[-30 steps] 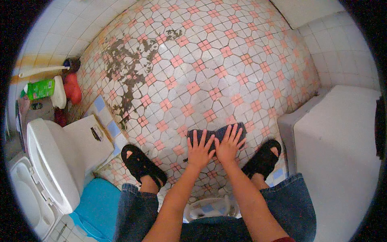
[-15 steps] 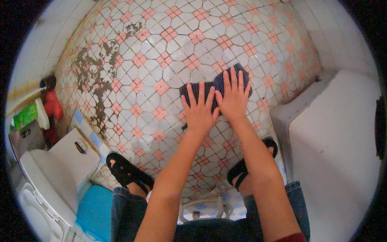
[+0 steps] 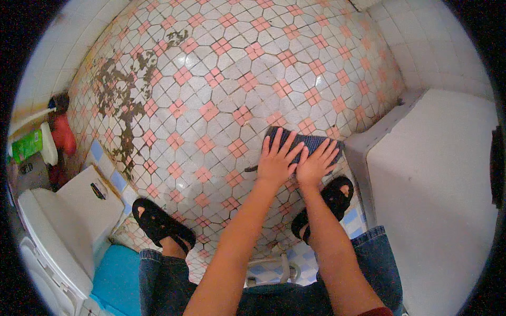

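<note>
A dark ribbed cloth [image 3: 311,140] lies flat on the wet-looking tiled floor [image 3: 211,89], close to the foot of the pale block on the right. My left hand [image 3: 275,164] presses down on its left part with fingers stretched and spread. Beside it, my right hand [image 3: 313,169] rests on the right part, fingers likewise stretched out. The thumbs come near each other at the middle. A thin dark strip [image 3: 251,169] sticks out to the left of my left hand. Much of the cloth is hidden under both palms.
Dark worn patches [image 3: 124,95] mark the floor at left. A large pale block [image 3: 432,184] stands at right. On the left are a white toilet-like fixture [image 3: 58,231], a blue bin [image 3: 118,274], a green pack [image 3: 27,146] and a red object [image 3: 63,134]. My black sandals [image 3: 161,222] flank my arms.
Both hands have slid the cloth toward me and to the right, nearer the pale block. My fingers stay flat on it; the view has shifted slightly.
</note>
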Demonstrator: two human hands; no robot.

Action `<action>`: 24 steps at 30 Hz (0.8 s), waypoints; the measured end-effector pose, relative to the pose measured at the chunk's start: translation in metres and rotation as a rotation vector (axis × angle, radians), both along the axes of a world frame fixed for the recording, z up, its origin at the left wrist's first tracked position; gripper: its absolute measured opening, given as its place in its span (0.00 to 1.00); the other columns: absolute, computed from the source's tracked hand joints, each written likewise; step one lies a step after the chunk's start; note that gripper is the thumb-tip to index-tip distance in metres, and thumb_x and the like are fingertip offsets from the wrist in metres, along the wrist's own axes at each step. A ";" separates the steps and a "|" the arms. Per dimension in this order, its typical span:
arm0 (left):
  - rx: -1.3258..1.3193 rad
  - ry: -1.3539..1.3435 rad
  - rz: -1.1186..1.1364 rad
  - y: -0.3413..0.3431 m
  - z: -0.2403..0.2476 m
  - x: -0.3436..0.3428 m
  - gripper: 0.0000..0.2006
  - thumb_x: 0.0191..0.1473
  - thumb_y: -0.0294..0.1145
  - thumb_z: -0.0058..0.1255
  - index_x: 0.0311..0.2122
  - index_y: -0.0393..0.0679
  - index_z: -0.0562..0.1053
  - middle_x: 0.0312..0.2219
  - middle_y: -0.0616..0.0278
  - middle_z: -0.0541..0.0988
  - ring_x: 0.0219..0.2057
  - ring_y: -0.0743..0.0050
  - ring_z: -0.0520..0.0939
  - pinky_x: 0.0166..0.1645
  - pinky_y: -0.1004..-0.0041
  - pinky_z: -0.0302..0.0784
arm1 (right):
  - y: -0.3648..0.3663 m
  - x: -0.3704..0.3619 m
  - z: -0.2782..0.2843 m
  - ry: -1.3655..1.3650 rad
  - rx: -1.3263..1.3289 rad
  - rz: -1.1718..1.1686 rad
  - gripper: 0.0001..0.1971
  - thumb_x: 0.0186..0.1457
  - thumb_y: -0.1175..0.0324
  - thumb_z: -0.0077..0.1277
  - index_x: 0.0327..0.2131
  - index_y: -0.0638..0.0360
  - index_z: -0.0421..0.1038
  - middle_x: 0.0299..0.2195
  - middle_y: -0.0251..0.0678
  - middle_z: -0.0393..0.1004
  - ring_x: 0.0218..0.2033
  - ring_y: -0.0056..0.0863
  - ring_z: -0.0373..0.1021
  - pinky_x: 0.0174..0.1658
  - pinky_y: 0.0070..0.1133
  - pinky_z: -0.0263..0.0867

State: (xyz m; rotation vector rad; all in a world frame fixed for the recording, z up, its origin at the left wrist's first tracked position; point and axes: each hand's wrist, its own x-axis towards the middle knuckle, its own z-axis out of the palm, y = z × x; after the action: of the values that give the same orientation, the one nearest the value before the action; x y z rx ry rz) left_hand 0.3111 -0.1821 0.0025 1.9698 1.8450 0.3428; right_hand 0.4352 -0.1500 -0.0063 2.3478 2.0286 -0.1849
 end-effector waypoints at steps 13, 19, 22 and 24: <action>-0.158 0.005 -0.031 -0.169 0.007 -0.069 0.34 0.46 0.53 0.55 0.60 0.69 0.61 0.66 0.68 0.52 0.67 0.49 0.46 0.63 0.41 0.46 | -0.158 -0.064 0.010 0.031 -0.244 -0.064 0.43 0.57 0.46 0.45 0.64 0.65 0.39 0.67 0.49 0.31 0.67 0.54 0.29 0.60 0.59 0.33; -0.082 -0.013 -0.009 -0.118 0.015 -0.054 0.34 0.46 0.52 0.56 0.60 0.70 0.62 0.65 0.68 0.53 0.66 0.50 0.49 0.63 0.43 0.48 | -0.121 -0.048 0.001 0.016 -0.112 -0.072 0.43 0.56 0.46 0.46 0.64 0.65 0.39 0.67 0.49 0.32 0.67 0.54 0.30 0.61 0.58 0.33; -0.039 -0.057 -0.038 -0.064 0.006 -0.024 0.34 0.46 0.50 0.56 0.60 0.69 0.62 0.65 0.68 0.53 0.66 0.51 0.49 0.63 0.44 0.47 | -0.074 -0.023 -0.007 -0.028 -0.034 -0.167 0.42 0.58 0.46 0.43 0.64 0.64 0.39 0.67 0.49 0.33 0.67 0.53 0.31 0.61 0.57 0.35; 0.020 -0.070 -0.067 -0.029 0.002 -0.006 0.33 0.46 0.49 0.55 0.60 0.69 0.62 0.65 0.69 0.54 0.66 0.51 0.50 0.64 0.45 0.46 | -0.043 -0.008 -0.009 -0.027 -0.018 -0.266 0.40 0.60 0.45 0.39 0.65 0.62 0.39 0.67 0.49 0.34 0.67 0.54 0.33 0.62 0.54 0.37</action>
State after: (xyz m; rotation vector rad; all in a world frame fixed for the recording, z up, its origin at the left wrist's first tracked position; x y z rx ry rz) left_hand 0.3052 -0.2114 0.0044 2.0017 1.7349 0.4057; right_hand 0.4269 -0.1931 -0.0149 2.5851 1.6889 -0.1758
